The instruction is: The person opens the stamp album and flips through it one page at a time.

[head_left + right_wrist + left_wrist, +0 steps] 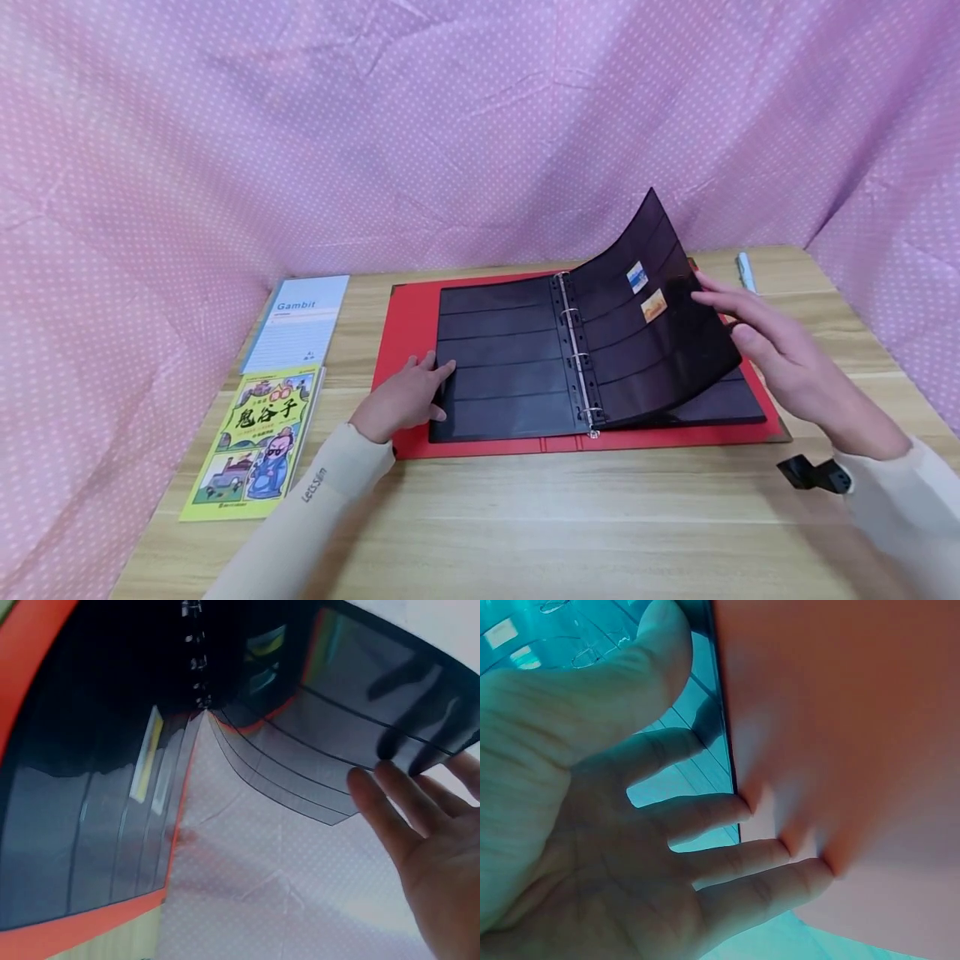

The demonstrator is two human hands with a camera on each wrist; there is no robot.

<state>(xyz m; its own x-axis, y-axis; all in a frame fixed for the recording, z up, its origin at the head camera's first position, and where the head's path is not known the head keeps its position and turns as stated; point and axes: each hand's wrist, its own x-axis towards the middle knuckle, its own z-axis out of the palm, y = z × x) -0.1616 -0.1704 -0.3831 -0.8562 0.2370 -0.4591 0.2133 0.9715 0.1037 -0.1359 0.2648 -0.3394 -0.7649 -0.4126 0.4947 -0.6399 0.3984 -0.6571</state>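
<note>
The red binder lies open on a wood-grain table, its metal ring bar running up the middle between black pocket pages. Left hand at the binder's left side: fingers spread wide and fairly straight, index and thumb at the edge of the flat black page, other fingertips on the cover just outside it; nothing gripped. Right hand at the binder's right side, fingers extended and slightly apart, tips against the outer part of a raised page; whether the thumb also pinches its edge, I cannot tell. That page stays on the rings and bends upward, its far corner highest, above another black page on the binder's right half. Two small stamps sit in its pockets, a blue one and, just below it, an orange one. Left of the binder, toward its far side: a pale blue notebook marked "Gambit"; toward its near side, a yellow-green comic book, top end meeting the notebook. Beyond the binder's far right corner, a light-coloured pen. Behind the binder hangs pink dotted cloth.
</note>
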